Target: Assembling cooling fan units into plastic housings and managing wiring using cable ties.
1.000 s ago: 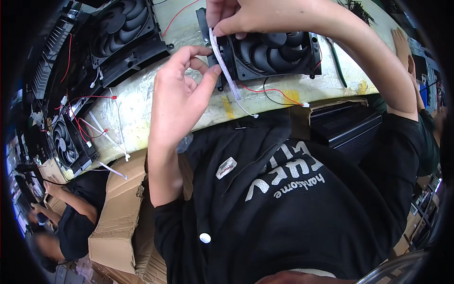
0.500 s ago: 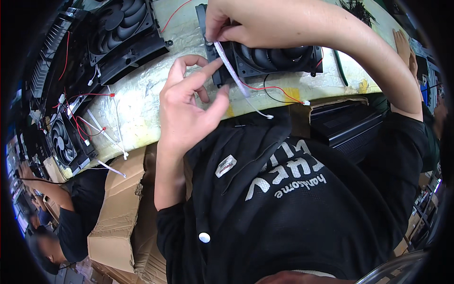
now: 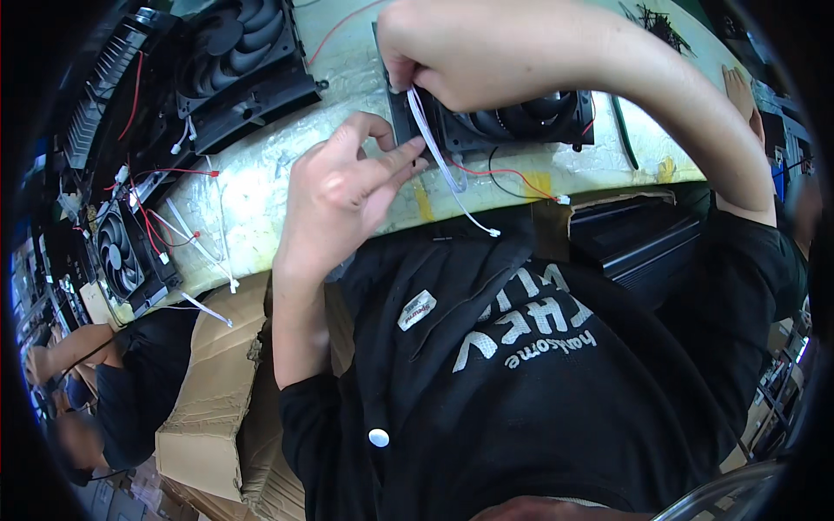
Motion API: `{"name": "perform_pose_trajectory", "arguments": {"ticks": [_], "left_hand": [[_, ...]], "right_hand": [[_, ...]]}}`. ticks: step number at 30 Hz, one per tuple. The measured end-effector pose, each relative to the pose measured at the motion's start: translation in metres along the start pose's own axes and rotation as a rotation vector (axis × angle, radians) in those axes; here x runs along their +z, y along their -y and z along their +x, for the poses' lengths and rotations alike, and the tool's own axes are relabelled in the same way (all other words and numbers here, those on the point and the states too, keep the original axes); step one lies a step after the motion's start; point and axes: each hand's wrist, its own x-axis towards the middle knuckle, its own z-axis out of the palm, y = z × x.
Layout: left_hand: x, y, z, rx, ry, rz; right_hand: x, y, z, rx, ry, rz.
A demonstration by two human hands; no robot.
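My right hand (image 3: 434, 56) reaches over the black fan assembly (image 3: 512, 126) with its fingers pinched on a white cable (image 3: 434, 139). From that pinch the cable hangs in a loop. Its thin end, with a small white connector, lies near the table's front edge. My left hand (image 3: 334, 195) is beside the left end of the assembly's frame, fingers partly bent and apart, with one fingertip at the frame's edge. Nothing shows in its grasp. A red and black lead (image 3: 526, 185) runs from the assembly to a white plug. The spot under my right fingertips is hidden.
Another large black fan assembly (image 3: 234, 52) stands at the far left. A smaller fan (image 3: 120, 252) with red and white leads lies nearer. Cardboard (image 3: 213, 382) hangs below the table edge. Co-workers' hands show at the left rim and far right. Black ties (image 3: 662, 28) lie at the back.
My right hand has shifted slightly right and down with the cable, which now hangs in a wider loop. My left hand has turned, its thumb folding out of sight.
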Motion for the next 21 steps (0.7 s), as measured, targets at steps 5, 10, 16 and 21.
{"name": "perform_pose_trajectory", "arguments": {"ticks": [5,10,16,21], "left_hand": [[0.007,-0.006,0.009,-0.092,-0.301,-0.368],[0.018,-0.005,0.021,-0.525,-0.334,-0.992],[0.013,-0.002,0.025,-0.667,-0.331,-1.200],[0.008,-0.003,0.032,-0.693,-0.283,-1.152]], "right_hand": [[0.047,-0.028,0.008,-0.219,-0.497,0.069],[0.059,-0.033,-0.005,-0.170,-0.595,0.154],[0.064,-0.045,-0.002,-0.070,-0.586,0.592],[0.070,-0.047,-0.001,-0.117,-0.640,0.521]]}}
